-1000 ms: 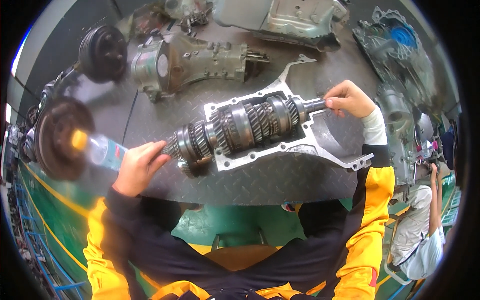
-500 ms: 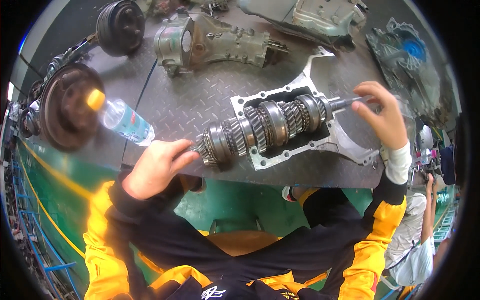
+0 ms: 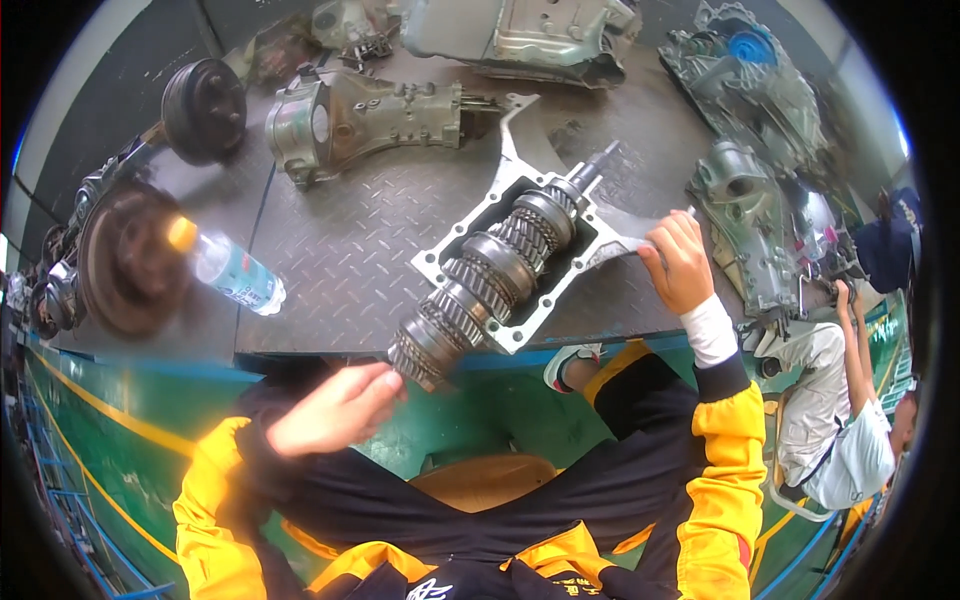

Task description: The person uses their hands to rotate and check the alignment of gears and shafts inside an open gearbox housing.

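Note:
A metal gear shaft [image 3: 495, 275] with several toothed gears lies in an open, pale gearbox housing half [image 3: 578, 268], slanting from far right to near left. Its geared near end juts past the housing and over the table edge. My left hand [image 3: 338, 410] is closed at that end, thumb and fingers pinched on the shaft's tip, which they mostly hide. With my right hand [image 3: 680, 262] I grip the outer corner of the housing's flared flange, fingers curled over it. The thin far end of the shaft sticks out beyond the housing wall.
On the table stand a water bottle [image 3: 232, 272] with a yellow cap, a brake drum [image 3: 130, 258], another gearbox casing [image 3: 370, 125], and more castings [image 3: 745, 225] at right. Another person [image 3: 835, 430] sits at the right. The table's front edge runs before my knees.
The housing with the gear shaft has turned counter-clockwise, its near end swinging out over the table edge. My right hand has gone from the shaft's far end to the flange; my left moved nearer me.

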### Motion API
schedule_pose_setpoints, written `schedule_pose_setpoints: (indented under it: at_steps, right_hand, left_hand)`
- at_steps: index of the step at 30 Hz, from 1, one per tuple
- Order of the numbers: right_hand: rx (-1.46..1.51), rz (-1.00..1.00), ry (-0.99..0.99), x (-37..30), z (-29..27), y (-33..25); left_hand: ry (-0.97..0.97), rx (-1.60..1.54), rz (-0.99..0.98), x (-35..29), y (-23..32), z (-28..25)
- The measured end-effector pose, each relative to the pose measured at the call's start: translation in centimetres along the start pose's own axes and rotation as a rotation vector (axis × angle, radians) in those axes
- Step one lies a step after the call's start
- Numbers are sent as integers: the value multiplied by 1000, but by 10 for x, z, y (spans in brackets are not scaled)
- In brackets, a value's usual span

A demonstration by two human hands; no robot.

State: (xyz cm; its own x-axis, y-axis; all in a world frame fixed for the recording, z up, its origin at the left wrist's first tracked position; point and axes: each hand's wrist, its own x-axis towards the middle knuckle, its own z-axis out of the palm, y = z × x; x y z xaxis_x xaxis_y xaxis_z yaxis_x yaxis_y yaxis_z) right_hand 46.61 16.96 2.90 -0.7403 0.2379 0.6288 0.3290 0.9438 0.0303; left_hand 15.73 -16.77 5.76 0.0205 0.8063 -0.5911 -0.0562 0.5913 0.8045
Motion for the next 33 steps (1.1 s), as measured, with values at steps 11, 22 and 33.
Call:
schedule_pose_setpoints:
  at_steps: [11, 22, 33]
  right_hand:
    - [14, 183, 181, -28, -6, -9]
    - [42, 278, 186, -27, -9, -4]
    - [56, 285, 122, -7, 0, -6]
  left_hand:
    - [582, 759, 555, -11, -23, 39]
    - [-360, -922, -127, 7, -60, -10]
    - [-221, -665, -137, 0, -48, -4]
